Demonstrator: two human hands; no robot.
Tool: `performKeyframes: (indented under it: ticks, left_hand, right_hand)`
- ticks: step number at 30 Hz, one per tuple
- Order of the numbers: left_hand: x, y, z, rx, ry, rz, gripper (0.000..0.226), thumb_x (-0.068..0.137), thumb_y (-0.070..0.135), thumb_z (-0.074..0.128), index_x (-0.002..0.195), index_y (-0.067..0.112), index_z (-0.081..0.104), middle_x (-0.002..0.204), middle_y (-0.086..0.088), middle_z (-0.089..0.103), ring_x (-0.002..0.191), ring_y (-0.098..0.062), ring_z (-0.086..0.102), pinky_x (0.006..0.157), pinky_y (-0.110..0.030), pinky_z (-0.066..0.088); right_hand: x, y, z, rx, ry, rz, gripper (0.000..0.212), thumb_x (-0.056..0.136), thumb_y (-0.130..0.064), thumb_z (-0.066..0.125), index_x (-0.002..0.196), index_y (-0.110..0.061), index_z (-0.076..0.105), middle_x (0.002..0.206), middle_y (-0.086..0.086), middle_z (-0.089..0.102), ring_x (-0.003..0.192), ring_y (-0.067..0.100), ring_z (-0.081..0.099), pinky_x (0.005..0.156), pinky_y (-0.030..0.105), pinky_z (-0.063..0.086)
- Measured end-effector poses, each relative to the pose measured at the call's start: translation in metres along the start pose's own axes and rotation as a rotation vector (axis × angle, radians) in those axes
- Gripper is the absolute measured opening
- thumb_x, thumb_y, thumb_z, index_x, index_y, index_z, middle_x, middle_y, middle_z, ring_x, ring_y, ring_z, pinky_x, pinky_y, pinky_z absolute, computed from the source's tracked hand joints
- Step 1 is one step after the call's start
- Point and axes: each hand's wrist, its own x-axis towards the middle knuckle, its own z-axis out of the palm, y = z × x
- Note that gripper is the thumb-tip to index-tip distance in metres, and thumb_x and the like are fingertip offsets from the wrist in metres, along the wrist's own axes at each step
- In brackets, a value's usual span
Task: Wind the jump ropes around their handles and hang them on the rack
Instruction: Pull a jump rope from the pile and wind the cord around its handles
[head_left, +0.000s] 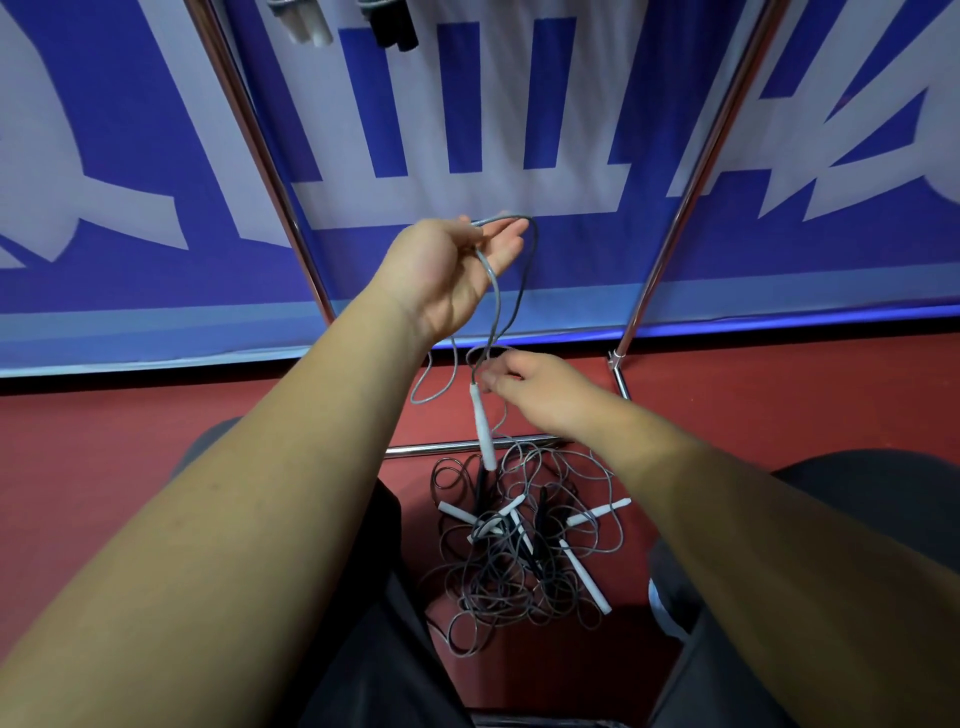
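1. up high, our left hand (457, 270) lies palm up with the fingers loose and nearly straight. the grey rope (496, 304) is draped over them as a loop, not clenched, so it hangs free and can untwist.
2. lower down, our right hand (535, 387) pinches that same rope just above its white handle (480, 426), which dangles clear of the floor (156, 441). holding it there seems meant to steady the handle for winding.
3. under both hands the pile of ropes (524, 545) lies tangled on the floor, just in front of the rack (691, 208). the rope's far end runs down toward it, and we cannot tell whether it is free.
4. two wound ropes (306, 26) already hang at the rack's top, so we judge the job only started.
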Motion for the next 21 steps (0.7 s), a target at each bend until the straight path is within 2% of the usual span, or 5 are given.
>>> performKeyframes:
  ticks: [3, 6, 9, 15, 21]
  left_hand:
    - [0.002, -0.004, -0.003, 0.13, 0.028, 0.066, 0.036, 0.104, -0.015, 0.035, 0.137, 0.001, 0.032, 0.116, -0.03, 0.071, 0.117, -0.04, 0.072, 0.104, -0.047, 0.057]
    - [0.004, -0.007, -0.005, 0.2, 0.029, 0.071, 0.04, 0.105, -0.013, 0.038, 0.144, -0.005, 0.032, 0.118, -0.029, 0.071, 0.115, -0.035, 0.074, 0.101, -0.043, 0.059]
    - [0.005, -0.01, -0.005, 0.237, 0.011, 0.061, 0.041, 0.106, -0.011, 0.041, 0.147, -0.01, 0.033, 0.123, -0.029, 0.071, 0.11, -0.033, 0.076, 0.097, -0.04, 0.061]
    - [0.008, -0.01, -0.007, 0.26, 0.023, 0.052, 0.033, 0.106, -0.003, 0.045, 0.138, -0.005, 0.046, 0.108, -0.017, 0.076, 0.107, -0.029, 0.077, 0.092, -0.042, 0.063]
    - [0.019, 0.006, -0.02, 0.294, 0.228, 0.121, 0.025, 0.102, 0.005, 0.036, 0.115, 0.003, 0.057, 0.117, -0.011, 0.075, 0.111, -0.031, 0.075, 0.09, -0.046, 0.058]
  right_hand:
    - [-0.002, -0.002, -0.003, -0.028, -0.017, 0.051, 0.015, 0.104, -0.038, 0.066, 0.101, -0.024, 0.07, 0.097, -0.004, 0.072, 0.08, 0.015, 0.064, 0.078, 0.036, 0.052]
    - [-0.004, -0.003, -0.004, 0.101, -0.045, 0.029, 0.032, 0.098, -0.034, 0.075, 0.127, -0.03, 0.061, 0.128, -0.006, 0.069, 0.117, 0.016, 0.069, 0.099, 0.041, 0.055]
    - [-0.007, -0.011, -0.007, 0.102, -0.009, -0.023, 0.064, 0.094, -0.044, 0.078, 0.15, -0.049, 0.048, 0.144, -0.018, 0.058, 0.122, 0.008, 0.065, 0.106, 0.033, 0.052]
    - [-0.005, -0.007, -0.007, 0.202, -0.027, -0.022, 0.013, 0.097, -0.035, 0.077, 0.102, -0.026, 0.07, 0.108, 0.007, 0.079, 0.086, 0.016, 0.075, 0.081, 0.029, 0.055]
    - [-0.012, 0.009, -0.007, -0.158, -0.272, 0.129, 0.019, 0.097, -0.044, 0.068, 0.097, -0.026, 0.073, 0.099, -0.011, 0.082, 0.108, 0.018, 0.073, 0.107, 0.046, 0.052]
